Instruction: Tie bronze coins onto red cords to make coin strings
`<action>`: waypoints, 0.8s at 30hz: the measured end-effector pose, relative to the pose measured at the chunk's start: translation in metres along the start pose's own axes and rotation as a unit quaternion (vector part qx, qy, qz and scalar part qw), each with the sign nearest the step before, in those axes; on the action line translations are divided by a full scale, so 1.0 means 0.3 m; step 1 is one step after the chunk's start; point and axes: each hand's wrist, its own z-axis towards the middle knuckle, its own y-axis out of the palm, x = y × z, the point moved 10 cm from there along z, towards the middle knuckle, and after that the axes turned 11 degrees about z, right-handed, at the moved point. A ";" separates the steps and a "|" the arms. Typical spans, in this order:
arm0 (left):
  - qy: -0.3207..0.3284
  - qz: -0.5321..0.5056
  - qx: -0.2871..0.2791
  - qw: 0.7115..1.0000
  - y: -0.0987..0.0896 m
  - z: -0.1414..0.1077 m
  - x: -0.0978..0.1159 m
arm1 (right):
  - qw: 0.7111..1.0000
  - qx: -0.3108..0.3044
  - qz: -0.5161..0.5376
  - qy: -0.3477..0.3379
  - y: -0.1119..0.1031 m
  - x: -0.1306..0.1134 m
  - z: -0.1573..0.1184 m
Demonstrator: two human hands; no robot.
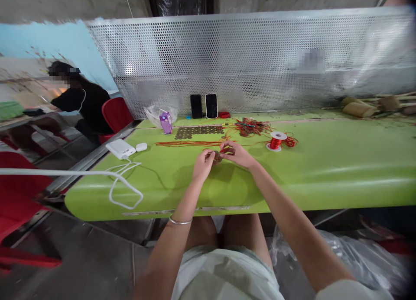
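Above the green table [308,161], my left hand [204,163] pinches a few brown coins [217,157]. My right hand [236,153] is closed at the other side of the coins, its fingertips on a bit of red cord beside them; the exact grip is small and partly hidden. Just beyond my hands lie long straight red cords [185,143]. Rows of brown coins [198,131] are laid flat behind those cords. To the right of the rows is a tangled pile of coins with red cords [251,127].
A spool of red cord [276,141] stands right of my hands. Two phones [196,106] lean on the perforated metal screen [253,57]. A purple packet [166,122], white power bank [120,149] and white cable [125,185] are leftward. Another person [84,96] sits far left.
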 end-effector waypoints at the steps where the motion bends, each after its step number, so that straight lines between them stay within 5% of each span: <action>1: 0.001 0.005 0.002 1.000 -0.003 0.000 0.002 | 1.000 0.001 0.000 -0.001 -0.001 0.001 0.000; 15: 0.035 0.062 -0.009 0.997 -0.002 -0.021 0.064 | 0.999 0.027 0.002 -0.022 -0.023 -0.013 0.009; 24: 0.037 0.074 0.007 0.997 -0.007 -0.012 0.051 | 0.999 -0.028 0.015 -0.010 0.013 -0.002 -0.003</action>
